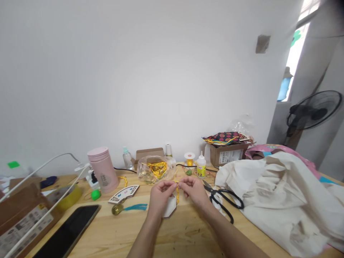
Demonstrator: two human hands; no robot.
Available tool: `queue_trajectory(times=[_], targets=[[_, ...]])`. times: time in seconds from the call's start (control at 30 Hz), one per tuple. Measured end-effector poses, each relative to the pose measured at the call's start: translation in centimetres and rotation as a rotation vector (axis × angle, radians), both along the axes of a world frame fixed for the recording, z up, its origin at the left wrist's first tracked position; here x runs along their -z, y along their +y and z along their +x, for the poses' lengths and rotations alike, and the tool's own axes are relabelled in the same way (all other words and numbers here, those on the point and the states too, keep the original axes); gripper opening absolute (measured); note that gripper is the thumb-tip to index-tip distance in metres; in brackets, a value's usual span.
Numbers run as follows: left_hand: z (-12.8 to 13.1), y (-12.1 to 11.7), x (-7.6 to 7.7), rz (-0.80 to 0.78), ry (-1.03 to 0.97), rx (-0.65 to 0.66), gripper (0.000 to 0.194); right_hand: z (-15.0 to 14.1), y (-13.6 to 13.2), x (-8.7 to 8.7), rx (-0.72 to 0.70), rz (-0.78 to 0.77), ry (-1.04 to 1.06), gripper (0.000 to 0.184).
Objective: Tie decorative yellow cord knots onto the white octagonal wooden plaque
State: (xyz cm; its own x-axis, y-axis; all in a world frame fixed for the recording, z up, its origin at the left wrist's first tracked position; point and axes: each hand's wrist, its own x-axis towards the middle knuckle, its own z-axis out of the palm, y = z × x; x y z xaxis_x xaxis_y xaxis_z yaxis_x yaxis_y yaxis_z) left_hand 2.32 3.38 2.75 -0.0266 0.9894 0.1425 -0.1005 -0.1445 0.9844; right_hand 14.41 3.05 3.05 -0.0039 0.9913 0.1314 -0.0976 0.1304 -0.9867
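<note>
Both my hands meet over the middle of the wooden table, pinching a thin yellow cord (177,198) between thumbs and forefingers. My left hand (161,193) is closed on it from the left, my right hand (194,190) from the right. One end of the cord rises above the fingertips, and another part hangs below them. Under my left hand lies a white piece with angled corners (170,207), partly covered by that hand. Black-handled scissors (224,199) rest just right of my right hand. A fan-shaped ornament (124,194) with a blue tassel (136,207) lies to the left.
Behind my hands are a plastic bag of yellow cords (157,170), a thread spool (189,159) and a glue bottle (201,166). A pink cup (103,170), phone (68,231) and cardboard box (25,218) stand or lie left. Cream cloth (274,200) covers the right side.
</note>
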Motion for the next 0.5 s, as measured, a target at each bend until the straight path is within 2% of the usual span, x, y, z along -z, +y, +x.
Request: queue_trajectory(times=[0.17,0.33,0.5], targets=[[-0.1,0.1,0.4,-0.118,-0.088,0.062,0.018,0.0,0.0,0.5,0.087,0.144,-0.149,0.016],[-0.4,0.4,1.0,-0.136,-0.136,0.066,0.021,0.0,0.1,0.7,0.115,0.164,-0.229,0.015],[-0.4,0.3,0.9,-0.100,-0.066,0.086,0.021,0.0,0.3,0.9,0.149,0.179,-0.279,0.014]])
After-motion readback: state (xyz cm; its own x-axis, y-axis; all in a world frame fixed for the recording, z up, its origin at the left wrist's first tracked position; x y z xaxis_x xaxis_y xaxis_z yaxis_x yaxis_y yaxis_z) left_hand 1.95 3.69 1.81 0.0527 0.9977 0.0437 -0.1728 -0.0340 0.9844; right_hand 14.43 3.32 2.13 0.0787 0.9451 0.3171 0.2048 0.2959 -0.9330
